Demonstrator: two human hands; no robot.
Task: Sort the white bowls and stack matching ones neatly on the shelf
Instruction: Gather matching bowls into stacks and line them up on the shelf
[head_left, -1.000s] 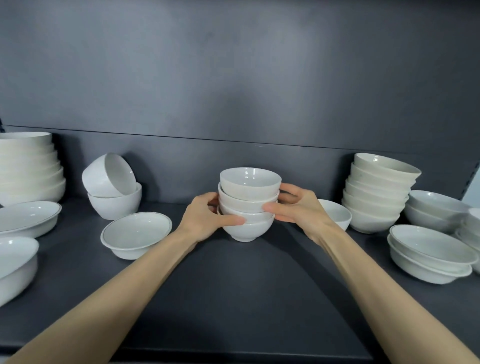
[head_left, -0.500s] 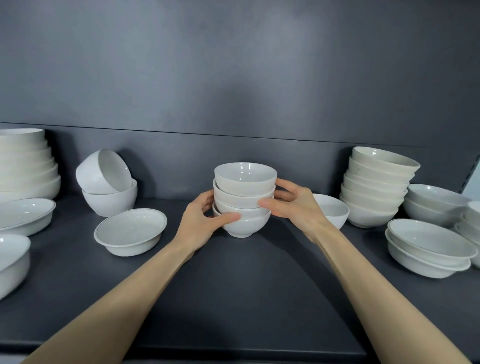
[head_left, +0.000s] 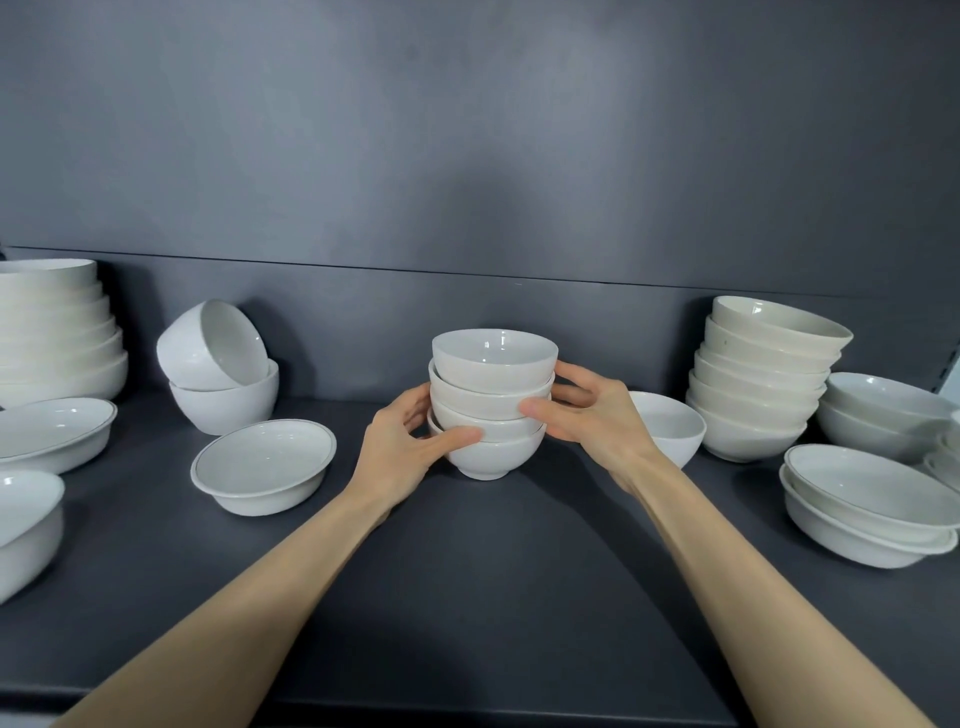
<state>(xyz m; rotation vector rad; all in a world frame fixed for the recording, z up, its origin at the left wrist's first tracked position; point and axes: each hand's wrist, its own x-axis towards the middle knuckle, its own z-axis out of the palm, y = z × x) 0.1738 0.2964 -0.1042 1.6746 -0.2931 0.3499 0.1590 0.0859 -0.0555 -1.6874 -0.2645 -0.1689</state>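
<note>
Head view: a stack of four bowls (head_left: 493, 400) stands mid-shelf (head_left: 493, 597), between both hands. The left hand (head_left: 400, 457) grips it from 9 o'clock, thumb across the lowest bowl, fingers curled behind. The right hand (head_left: 597, 421) grips from 3 o'clock, thumb higher up. A single bowl (head_left: 675, 431) sits just behind that hand.

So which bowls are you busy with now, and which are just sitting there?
Busy with: middle stack, held by left hand and right hand.
Just sitting: tipped bowl, flat bowl, left stack, right stack, lone bowl behind the right hand, flat pair on the right.
</note>
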